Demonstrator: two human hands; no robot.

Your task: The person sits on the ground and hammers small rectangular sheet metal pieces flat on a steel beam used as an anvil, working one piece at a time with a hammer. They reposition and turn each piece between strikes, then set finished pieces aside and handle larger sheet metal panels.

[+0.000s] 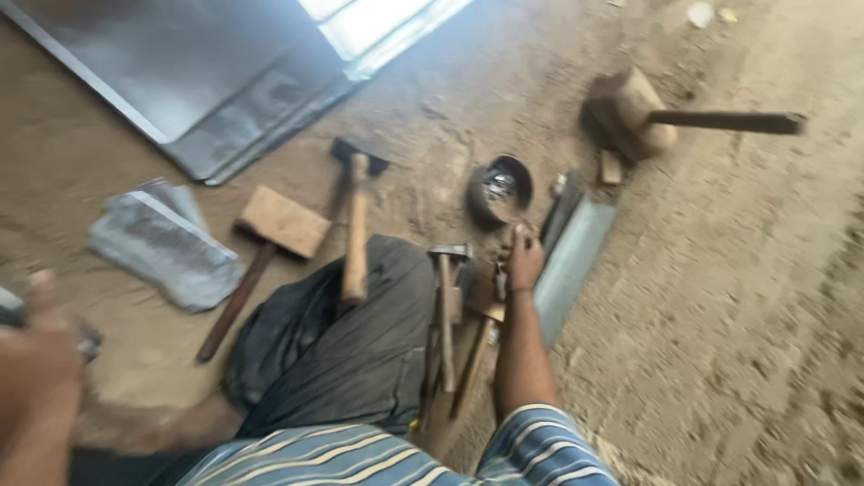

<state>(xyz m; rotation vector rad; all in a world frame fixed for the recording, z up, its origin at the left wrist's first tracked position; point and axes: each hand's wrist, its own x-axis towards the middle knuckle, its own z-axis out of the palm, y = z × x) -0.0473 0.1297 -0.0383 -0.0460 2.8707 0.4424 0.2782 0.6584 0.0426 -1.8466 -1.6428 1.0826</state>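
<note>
Floor (720,315): bare packed dirt | right grip (524,259) fingers bent over hammers (447,306), hold unclear | bowl (500,189) just beyond it | left grip (36,360) blurred, state unclear | sheet metal (180,63) far beyond, daylit.

Single head-worn view — steeply down, close over lap and dirt floor (720,342), slightly tilted.

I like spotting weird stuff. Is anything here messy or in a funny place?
Yes: a hammer lies across the person's dark trouser leg rather than on the dirt floor, and a big mallet lies tipped on its side.
</note>
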